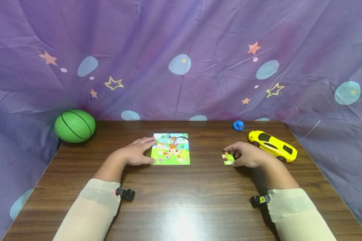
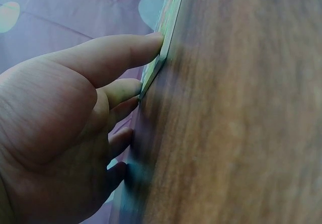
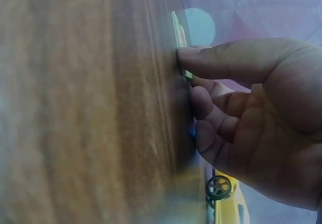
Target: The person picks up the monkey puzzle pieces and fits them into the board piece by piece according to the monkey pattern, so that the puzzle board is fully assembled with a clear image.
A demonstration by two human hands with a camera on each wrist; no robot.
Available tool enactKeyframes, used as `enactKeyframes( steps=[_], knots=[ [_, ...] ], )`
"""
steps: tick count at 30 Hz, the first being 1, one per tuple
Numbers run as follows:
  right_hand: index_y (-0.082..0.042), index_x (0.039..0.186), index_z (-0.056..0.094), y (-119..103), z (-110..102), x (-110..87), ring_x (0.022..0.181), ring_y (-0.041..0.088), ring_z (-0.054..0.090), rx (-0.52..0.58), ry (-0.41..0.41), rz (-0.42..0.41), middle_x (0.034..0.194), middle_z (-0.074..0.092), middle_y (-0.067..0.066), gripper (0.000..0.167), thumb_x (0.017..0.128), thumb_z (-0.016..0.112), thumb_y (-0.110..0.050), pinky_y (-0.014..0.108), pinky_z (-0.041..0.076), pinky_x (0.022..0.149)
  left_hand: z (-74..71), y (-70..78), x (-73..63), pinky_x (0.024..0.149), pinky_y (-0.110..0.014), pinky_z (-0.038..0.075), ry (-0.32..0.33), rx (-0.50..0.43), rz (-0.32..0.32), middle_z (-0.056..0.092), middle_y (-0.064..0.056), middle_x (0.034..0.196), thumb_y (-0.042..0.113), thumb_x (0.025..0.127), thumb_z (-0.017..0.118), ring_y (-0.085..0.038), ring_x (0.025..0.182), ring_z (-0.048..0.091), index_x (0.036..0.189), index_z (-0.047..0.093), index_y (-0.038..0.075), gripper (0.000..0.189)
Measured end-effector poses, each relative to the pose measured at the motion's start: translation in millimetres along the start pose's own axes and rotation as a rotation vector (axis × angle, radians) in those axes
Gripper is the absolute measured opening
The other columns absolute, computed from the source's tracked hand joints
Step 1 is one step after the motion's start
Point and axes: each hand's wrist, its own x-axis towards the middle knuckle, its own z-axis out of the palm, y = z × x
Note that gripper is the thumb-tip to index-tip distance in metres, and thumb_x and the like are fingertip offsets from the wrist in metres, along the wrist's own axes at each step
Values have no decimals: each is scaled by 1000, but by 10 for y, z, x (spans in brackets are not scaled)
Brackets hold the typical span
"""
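A square monkey picture puzzle (image 1: 170, 149) lies flat near the middle of the table. My left hand (image 1: 137, 151) rests at its left edge, fingers extended, with the thumb and a fingertip touching the board. In the left wrist view the thumb (image 2: 126, 53) meets the edge of the puzzle board (image 2: 166, 38). Farther right, my right hand (image 1: 248, 155) pinches a small green and brown puzzle piece (image 1: 228, 158) between thumb and forefinger, low over the table. The right wrist view shows the piece (image 3: 178, 30) edge-on beyond the thumb, with the other fingers curled.
A yellow toy car (image 1: 273, 146) stands just beyond my right hand, with a blue rubber duck (image 1: 238, 126) behind it. A green ball (image 1: 75, 126) sits at the table's far left corner. A purple curtain (image 1: 151, 43) hangs behind the brown wooden table (image 1: 181, 190).
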Motion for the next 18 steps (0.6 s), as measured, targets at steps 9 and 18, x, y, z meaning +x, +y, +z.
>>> enactKeyframes(
  steps=[9, 18],
  knots=[
    [-4, 134, 66, 34, 3, 35, 102, 26, 65, 57, 5, 11, 117, 67, 15, 53, 85, 86, -2, 39, 58, 89, 4, -3, 4, 134, -69, 13, 0, -2, -5, 15, -6, 183, 53, 97, 68, -43, 169, 9, 172, 25, 19, 93],
    [-8, 120, 70, 11, 36, 68, 97, 18, 66, 120, 72, -58, 104, 71, 6, 28, 94, 78, -3, 32, 58, 87, -1, 10, -5, 133, -70, 14, 1, -12, -8, 15, -6, 182, 53, 96, 69, -43, 168, 9, 172, 25, 18, 94]
  ],
)
